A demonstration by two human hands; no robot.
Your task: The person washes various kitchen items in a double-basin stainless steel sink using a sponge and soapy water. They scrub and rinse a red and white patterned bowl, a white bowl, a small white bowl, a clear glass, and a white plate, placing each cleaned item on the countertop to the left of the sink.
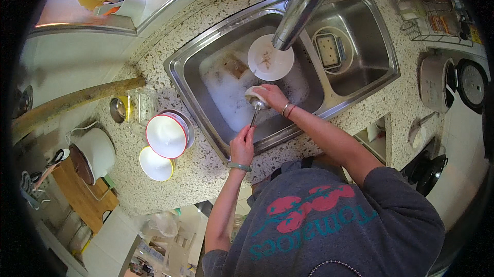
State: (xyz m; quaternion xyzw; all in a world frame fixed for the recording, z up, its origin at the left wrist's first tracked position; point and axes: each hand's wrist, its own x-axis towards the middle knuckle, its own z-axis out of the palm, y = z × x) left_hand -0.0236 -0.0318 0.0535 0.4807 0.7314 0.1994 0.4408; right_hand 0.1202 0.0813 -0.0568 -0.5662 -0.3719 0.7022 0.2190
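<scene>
Over the left basin of the steel sink (177, 66), my left hand (242, 145) is closed round the handle of a metal ladle (256, 114). My right hand (270, 96) presses a pale washing cloth (251, 93) against the ladle's rounded head; whether it is cloth or sponge is hard to make out. White suds (221, 99) cover much of the basin. Just beyond my right hand, a white bowl (271, 66) with brown marks inside sits below the tap. A brownish object (235, 66) lies partly under the foam, its kind unclear.
The chrome tap (303, 12) reaches over the basin. Left of the sink stand a red-rimmed bowl (166, 136), a yellow-rimmed bowl (156, 163) and a clear container (140, 106). In the right basin is a rectangular dish (329, 51). A rice cooker (436, 82) stands far right.
</scene>
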